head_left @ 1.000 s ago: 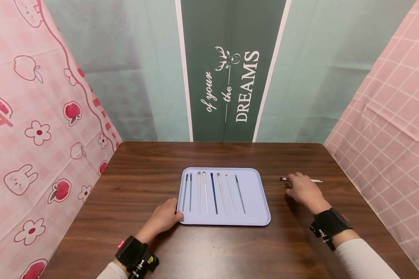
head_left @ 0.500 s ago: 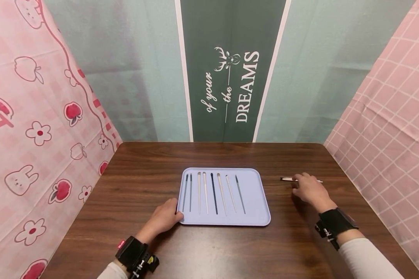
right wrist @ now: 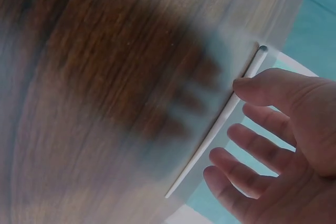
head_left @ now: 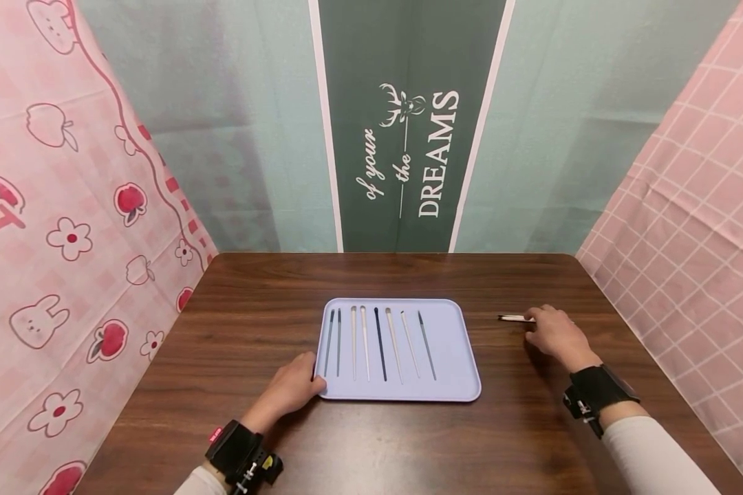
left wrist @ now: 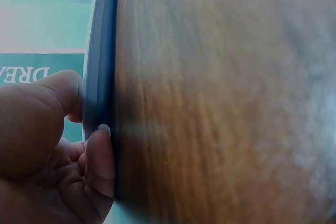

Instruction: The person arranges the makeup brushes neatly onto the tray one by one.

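My left hand [head_left: 294, 383] grips the lower left corner of a pale lavender tray [head_left: 461, 385]; in the left wrist view the thumb and curled fingers meet its rim [left wrist: 100, 51]. On the tray lie several slim brushes side by side, among them a dark blue brush [head_left: 380, 344] and a grey-green brush [head_left: 427, 346] rightmost. Right of the tray, my right hand [head_left: 557, 337] is over a white-handled brush [head_left: 514, 318] lying on the table. In the right wrist view the thumb tip overlaps this brush [right wrist: 210, 136], while the other fingers are loosely bent and spread beside it.
A dark wood-grain table [head_left: 396, 447] carries everything. Its back edge meets a green curtain [head_left: 483, 227] with white lettering. Pink patterned cloths hang at the left [head_left: 99, 275] and right [head_left: 687, 227].
My right hand has slid a little to the right along the brush, uncovering more of its left end. The left hand and tray have stayed put.
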Demonstrator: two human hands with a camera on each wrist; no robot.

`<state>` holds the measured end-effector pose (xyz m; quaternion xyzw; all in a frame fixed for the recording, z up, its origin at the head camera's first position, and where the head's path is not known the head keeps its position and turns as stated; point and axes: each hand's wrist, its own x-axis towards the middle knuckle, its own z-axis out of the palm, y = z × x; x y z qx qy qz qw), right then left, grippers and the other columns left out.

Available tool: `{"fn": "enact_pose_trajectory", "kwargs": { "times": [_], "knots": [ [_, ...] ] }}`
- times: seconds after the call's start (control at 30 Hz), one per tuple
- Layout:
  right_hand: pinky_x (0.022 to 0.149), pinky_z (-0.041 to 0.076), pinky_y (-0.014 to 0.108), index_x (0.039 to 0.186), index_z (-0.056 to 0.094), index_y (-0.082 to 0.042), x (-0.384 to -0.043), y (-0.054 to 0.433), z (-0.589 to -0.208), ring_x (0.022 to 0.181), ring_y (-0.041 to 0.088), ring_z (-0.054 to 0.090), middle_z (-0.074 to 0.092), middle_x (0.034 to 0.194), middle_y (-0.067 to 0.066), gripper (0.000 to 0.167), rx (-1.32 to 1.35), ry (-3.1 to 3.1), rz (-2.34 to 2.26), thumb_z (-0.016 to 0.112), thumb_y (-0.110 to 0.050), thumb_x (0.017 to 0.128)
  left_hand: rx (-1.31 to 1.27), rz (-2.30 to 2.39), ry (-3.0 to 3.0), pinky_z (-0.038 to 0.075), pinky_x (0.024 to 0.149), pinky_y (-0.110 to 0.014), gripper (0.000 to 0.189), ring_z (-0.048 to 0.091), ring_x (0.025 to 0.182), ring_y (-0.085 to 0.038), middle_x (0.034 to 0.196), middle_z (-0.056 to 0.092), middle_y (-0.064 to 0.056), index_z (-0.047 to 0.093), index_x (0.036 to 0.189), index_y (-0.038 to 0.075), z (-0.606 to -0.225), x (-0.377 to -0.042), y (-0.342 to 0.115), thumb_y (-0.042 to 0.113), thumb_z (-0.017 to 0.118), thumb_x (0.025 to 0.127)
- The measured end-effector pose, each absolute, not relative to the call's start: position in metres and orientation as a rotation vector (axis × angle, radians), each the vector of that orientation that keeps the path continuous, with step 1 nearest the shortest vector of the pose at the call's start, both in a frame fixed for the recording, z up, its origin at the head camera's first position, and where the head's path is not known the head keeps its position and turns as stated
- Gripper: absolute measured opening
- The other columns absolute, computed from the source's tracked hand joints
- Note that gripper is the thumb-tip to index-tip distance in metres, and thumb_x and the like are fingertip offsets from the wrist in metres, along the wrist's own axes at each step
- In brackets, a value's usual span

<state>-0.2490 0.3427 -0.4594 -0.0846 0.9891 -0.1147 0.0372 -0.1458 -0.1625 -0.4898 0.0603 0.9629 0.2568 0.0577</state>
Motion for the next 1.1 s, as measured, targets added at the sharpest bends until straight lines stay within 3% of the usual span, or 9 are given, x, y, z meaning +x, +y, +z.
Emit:
{"fn": "enact_pose_trajectory", "kwargs": {
  "times": [1.1],
  "knots": [
    [0.08,0.049,0.057,0.108,0.066,0.004,-0.261,0.351,-0.467,0.1,0.049,0.059,0.06,0.105,0.027,0.026,-0.361,3.057,-0.349,0.069,0.002,0.082,0.148,0.788,2.907,0.044,0.069,-0.039,0.027,0.048,0.075,-0.02,0.089,0.052,-0.005,0.059,0.104,0.002,-0.489,-0.147,-0.161,0.016,0.068,0.082]
  ]
}}
